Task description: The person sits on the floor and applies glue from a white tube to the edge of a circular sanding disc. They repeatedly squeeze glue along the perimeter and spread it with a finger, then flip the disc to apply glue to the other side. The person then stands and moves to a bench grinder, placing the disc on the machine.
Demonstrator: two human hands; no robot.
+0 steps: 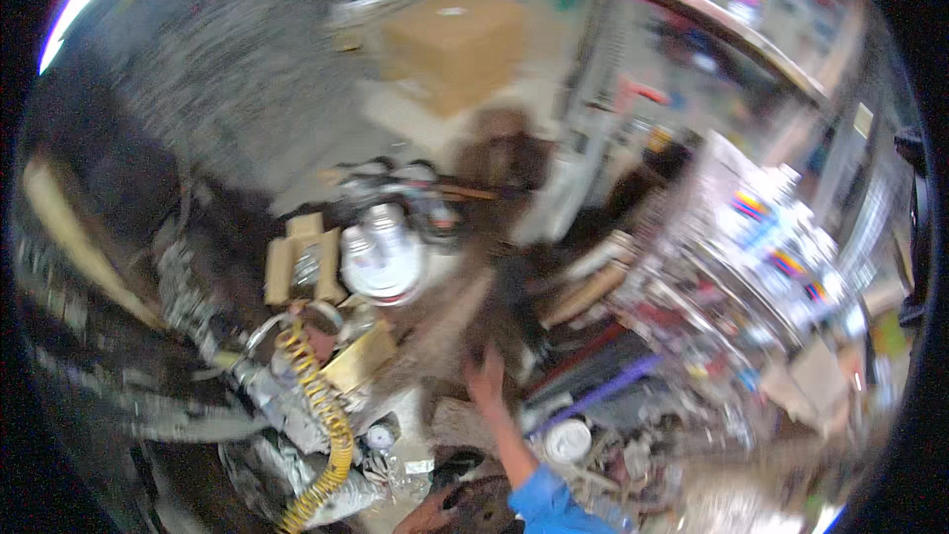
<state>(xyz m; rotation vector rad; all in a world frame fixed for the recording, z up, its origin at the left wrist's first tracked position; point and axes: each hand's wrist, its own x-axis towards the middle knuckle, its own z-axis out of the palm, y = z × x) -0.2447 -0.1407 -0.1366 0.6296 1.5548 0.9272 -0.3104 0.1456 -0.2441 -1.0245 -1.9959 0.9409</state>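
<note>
The whole picture is smeared by motion. My right hand (484, 373) reaches up from a blue sleeve (544, 506) at the lower edge. Its fingers look spread, and it lies against a dark brown upright thing (506, 311) amid floor clutter. A brownish shape at the bottom edge looks like my left hand (427, 514), next to a dark object (482, 509); its grip is too blurred to read. A white round container (381, 255) stands up and to the left of my right hand.
A yellow coiled hose (321, 415) runs down the lower left beside grey metal parts. A small open cardboard box (301, 262) and a large closed one (455, 40) lie further off. Packed shelves (771, 237) fill the right. A white lid (568, 440) lies near my forearm.
</note>
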